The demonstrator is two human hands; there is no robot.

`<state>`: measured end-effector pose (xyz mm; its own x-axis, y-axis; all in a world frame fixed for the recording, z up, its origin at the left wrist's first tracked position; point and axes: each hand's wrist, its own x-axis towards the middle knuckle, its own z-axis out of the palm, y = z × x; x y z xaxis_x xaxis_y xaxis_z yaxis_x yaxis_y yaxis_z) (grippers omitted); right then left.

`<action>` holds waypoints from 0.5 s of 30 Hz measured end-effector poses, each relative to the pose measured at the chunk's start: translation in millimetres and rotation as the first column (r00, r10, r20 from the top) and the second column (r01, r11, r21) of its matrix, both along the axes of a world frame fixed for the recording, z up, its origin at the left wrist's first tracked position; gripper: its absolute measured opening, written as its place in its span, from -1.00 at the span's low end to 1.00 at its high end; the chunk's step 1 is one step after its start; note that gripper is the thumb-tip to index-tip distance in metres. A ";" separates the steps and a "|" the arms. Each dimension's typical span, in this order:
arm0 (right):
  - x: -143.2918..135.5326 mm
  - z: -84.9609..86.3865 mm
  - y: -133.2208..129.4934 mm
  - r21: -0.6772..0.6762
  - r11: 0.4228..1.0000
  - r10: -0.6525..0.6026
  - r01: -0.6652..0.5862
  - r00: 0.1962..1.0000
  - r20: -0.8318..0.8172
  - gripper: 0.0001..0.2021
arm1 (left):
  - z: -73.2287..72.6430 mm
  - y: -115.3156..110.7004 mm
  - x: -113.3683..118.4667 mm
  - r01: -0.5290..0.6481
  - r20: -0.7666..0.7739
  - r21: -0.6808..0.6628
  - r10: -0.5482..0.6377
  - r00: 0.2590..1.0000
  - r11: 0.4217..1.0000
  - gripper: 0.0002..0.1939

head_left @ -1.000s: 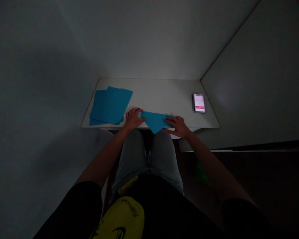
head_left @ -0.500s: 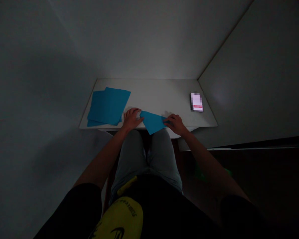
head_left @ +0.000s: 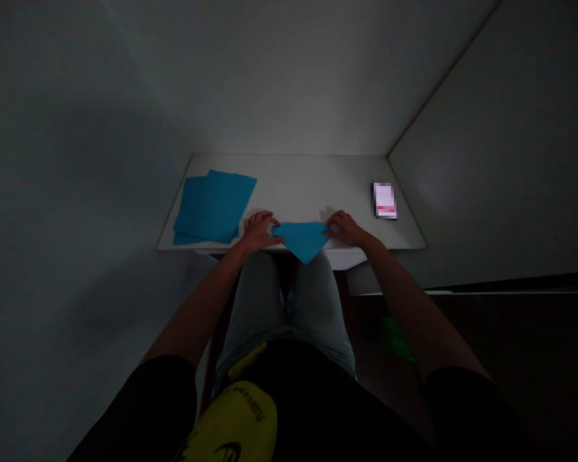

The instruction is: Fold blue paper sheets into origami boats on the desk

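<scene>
A folded sheet of blue paper, roughly a triangle with its point toward me, lies at the front edge of the white table. Its tip hangs past that edge, above my lap. My left hand pinches its left corner between thumb and fingers. At the opposite corner, my right hand grips the paper the same way. The long straight side faces away from me and runs between both hands.
Several larger blue sheets overlap at the table's left end. A phone-like device with a blurred bright screen lies at the right end. Walls rise behind and beside the table. Something green is on the dark floor at lower right.
The folded paper has turned so its long side is nearly level and its tip points straight toward me. My right hand has shifted slightly right; both hands keep their hold.
</scene>
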<state>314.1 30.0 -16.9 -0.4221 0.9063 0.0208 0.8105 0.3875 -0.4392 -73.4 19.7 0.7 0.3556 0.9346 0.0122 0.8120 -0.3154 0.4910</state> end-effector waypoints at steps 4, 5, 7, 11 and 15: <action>-3.8 7.7 -3.7 -0.049 0.998 0.031 -0.035 0.996 -0.089 -0.80 | -0.5 2.1 0.8 0.001 0.019 -0.012 0.000 1.000 1.000 -0.45; -4.7 9.1 -5.3 -0.063 0.997 0.031 -0.039 0.992 -0.120 -0.82 | -0.1 2.3 1.3 0.003 0.023 -0.012 -0.003 1.000 1.000 -0.46; -6.3 11.2 -8.8 -0.096 0.995 0.005 -0.022 0.985 -0.174 -0.78 | 1.6 2.1 2.6 0.014 0.032 -0.016 -0.013 0.999 1.000 -0.49; -9.1 13.0 -15.0 -0.123 0.992 -0.037 0.009 0.974 -0.224 -0.58 | 5.7 0.1 6.1 0.030 0.068 -0.045 -0.027 0.997 0.999 -0.49; -12.5 15.1 -16.7 -0.027 0.999 0.016 -0.023 0.975 -0.223 -0.76 | 5.3 -0.7 7.0 0.044 0.111 -0.070 -0.036 0.993 0.997 -0.49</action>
<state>301.6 13.4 -1.9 -0.4273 0.8996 0.0901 0.6838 0.3868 -0.6187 -66.4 19.0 6.1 0.3931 0.9194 -0.0140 0.7392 -0.3070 0.5994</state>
